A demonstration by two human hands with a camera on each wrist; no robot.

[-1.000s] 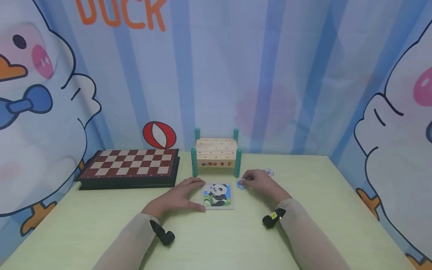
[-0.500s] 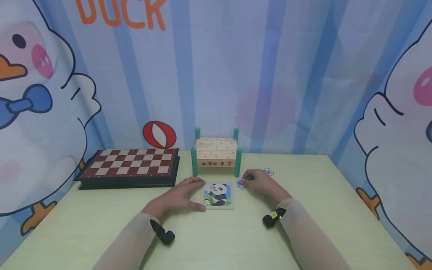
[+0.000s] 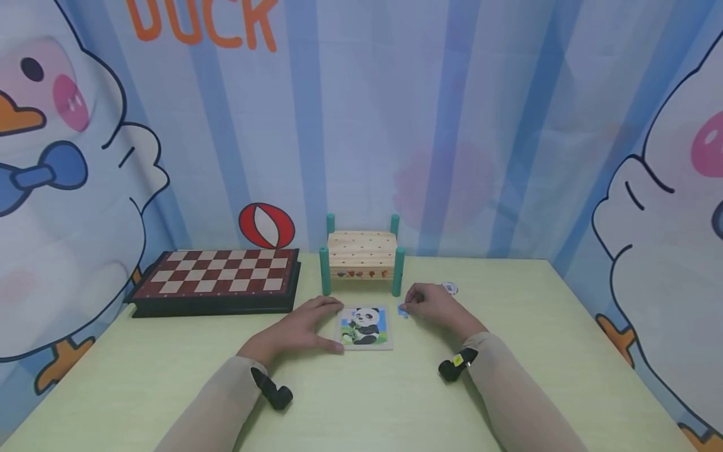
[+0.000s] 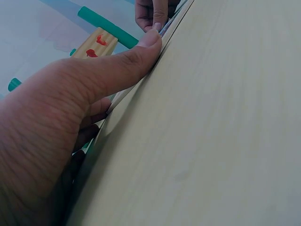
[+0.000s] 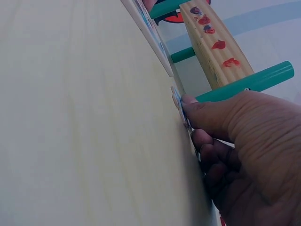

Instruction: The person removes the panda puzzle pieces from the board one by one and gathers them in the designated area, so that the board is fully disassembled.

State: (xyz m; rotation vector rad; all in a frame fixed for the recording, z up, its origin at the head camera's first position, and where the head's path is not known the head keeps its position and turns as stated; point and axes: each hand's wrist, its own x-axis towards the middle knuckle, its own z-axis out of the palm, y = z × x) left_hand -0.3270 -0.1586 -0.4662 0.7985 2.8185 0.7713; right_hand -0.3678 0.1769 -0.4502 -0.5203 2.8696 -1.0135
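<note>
A square panda jigsaw puzzle (image 3: 366,328) lies flat on the table in the head view. My left hand (image 3: 298,331) holds its left side, thumb at the near corner and fingertips at the far corner. The left wrist view shows that thumb (image 4: 136,59) along the board's edge, with the other fingers partly hidden behind it. Just right of the puzzle, my right hand (image 3: 439,307) pinches a small blue puzzle piece (image 3: 403,312), which the fingers mostly cover. In the right wrist view, the thumb presses on the thin piece (image 5: 177,101), close to the table surface.
Behind the puzzle stands a small wooden toy bed (image 3: 363,251) with green posts. A chessboard box (image 3: 217,276) occupies the back left of the table (image 3: 361,408). Beyond the right hand lies a small round white printed disc (image 3: 450,288). A duck-print curtain (image 3: 361,113) hangs behind the table.
The blue piece has shifted slightly under my right fingers, and less of it shows now. The left hand and the panda puzzle have stayed in place.
</note>
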